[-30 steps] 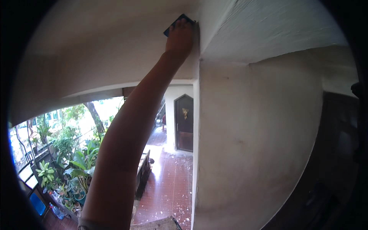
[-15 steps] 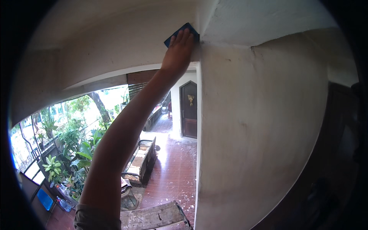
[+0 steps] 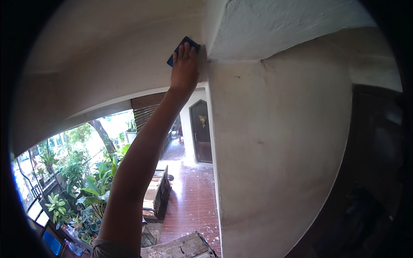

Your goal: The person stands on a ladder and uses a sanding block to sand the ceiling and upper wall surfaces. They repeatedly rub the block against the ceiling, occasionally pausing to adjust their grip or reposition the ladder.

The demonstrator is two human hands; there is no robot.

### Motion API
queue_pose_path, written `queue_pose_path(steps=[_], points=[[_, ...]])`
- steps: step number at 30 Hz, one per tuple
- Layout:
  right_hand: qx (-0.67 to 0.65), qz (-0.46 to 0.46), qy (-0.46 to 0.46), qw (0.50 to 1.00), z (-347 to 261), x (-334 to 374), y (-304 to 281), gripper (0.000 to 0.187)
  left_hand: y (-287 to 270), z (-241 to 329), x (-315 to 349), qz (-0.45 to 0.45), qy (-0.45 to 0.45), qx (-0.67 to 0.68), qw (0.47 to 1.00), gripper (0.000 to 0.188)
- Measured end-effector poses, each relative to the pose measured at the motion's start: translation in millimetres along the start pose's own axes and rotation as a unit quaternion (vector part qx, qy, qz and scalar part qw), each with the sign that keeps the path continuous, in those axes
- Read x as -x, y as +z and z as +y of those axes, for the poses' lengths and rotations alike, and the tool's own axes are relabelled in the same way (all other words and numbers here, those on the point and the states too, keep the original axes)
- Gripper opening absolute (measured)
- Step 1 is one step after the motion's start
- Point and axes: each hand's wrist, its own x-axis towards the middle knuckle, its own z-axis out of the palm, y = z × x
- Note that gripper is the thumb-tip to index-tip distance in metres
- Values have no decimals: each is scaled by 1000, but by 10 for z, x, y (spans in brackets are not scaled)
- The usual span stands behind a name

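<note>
My left hand is raised high, its arm stretched up from the lower edge. Its fingers press a dark blue sheet of what looks like sandpaper flat against the beige wall, just above the top of the doorway and beside the inner corner. The palm side and the thumb are hidden. My right hand is out of the picture.
A white ledge juts out at the upper right, above a wide wall. Through the opening below are a bamboo bench, a red floor with white flecks, potted plants and a dark door. A slatted wooden surface stands lowest.
The whole view has shifted, so wall, ledge and doorway sit lower and further left. My left hand stays near the corner with the blue sheet, now slightly further from the corner edge.
</note>
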Motion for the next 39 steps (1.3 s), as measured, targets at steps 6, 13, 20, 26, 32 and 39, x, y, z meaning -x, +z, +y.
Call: queue_pose_path(steps=[6, 13, 20, 26, 32, 39], points=[[-35, 0, 41, 999, -14, -8, 14, 58, 8, 21, 271, -112, 70, -15, 991, 52], [-12, 11, -10, 1000, -18, 5, 8, 50, 1, -36, 282, -66, 83, -64, 992, 51], [-11, -8, 21, 1000, -54, -44, -35, 42, 30, 37, 133, -42, 14, 20, 999, 56], [-39, -15, 23, 999, 24, -55, -58, 40, 86, 103, 347, -144, -14, 20, 989, 64], [-8, 1, -32, 999, 154, -44, -26, 40, 140, -48, 182, -47, -9, 45, 998, 67], [22, 1, -39, 999, 112, -87, -68, 45, -36, -62, 121, -8, 21, 10, 1000, 63]])
